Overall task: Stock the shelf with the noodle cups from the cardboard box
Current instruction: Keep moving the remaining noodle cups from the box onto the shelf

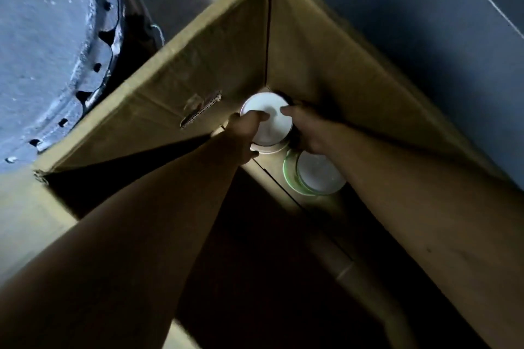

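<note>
From the head view, you have both arms reaching deep into the cardboard box (175, 99), down to its far corner where the two walls meet. Your left hand (243, 136) curls round the near-left side of the white-lidded noodle cup (268, 125) that sits in that corner, thumb over the lid; your right hand (304, 133) wraps the cup's right side, its thumb also resting on the lid, so each grip is closed on this one cup. A second noodle cup (314, 176), green-rimmed, stands just beside the first, on the side away from the corner and partly under your right wrist. Another white rim peeks out below the held cup, so it may be stacked on one more; I cannot tell for sure. Lift straight up, keeping the cup level and clear of the box walls, and press on the sides, not the thin lid, which would likely dent. Mind your right forearm does not knock the green-rimmed cup. The shelf is not in sight
</note>
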Motion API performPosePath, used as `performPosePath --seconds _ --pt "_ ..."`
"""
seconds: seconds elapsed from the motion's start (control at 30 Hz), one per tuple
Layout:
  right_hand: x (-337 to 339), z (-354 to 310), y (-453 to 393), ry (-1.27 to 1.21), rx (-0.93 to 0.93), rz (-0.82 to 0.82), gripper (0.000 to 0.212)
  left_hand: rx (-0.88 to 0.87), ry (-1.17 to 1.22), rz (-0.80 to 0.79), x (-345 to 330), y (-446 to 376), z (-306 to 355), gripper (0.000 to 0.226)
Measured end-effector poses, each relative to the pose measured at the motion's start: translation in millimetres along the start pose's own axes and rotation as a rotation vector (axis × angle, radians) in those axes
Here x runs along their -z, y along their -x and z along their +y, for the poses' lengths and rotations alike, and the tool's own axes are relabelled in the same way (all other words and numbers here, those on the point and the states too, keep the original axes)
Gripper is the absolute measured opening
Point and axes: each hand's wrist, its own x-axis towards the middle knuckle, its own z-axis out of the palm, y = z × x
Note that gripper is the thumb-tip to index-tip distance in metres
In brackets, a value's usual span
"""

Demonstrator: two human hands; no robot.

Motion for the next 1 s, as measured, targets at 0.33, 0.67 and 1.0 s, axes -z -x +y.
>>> performPosePath --seconds 0.33,0.67,1.0 --pt "-15.3 2.6 93.1 0.019 0.024 0.209 0.038 0.147 0.225 0.146 29.2 82.7 -12.3 0.071" --pt "12.2 -54.0 254.2 -0.119 0.011 0.362 0.05 0.076 0.211 -0.097 44.2 246.7 32.7 0.045" --pt "82.2 -79.1 453.5 -0.36 0.069 0.146 0.069 -0.012 0.035 -0.512 46.1 419.7 59.2 0.062"
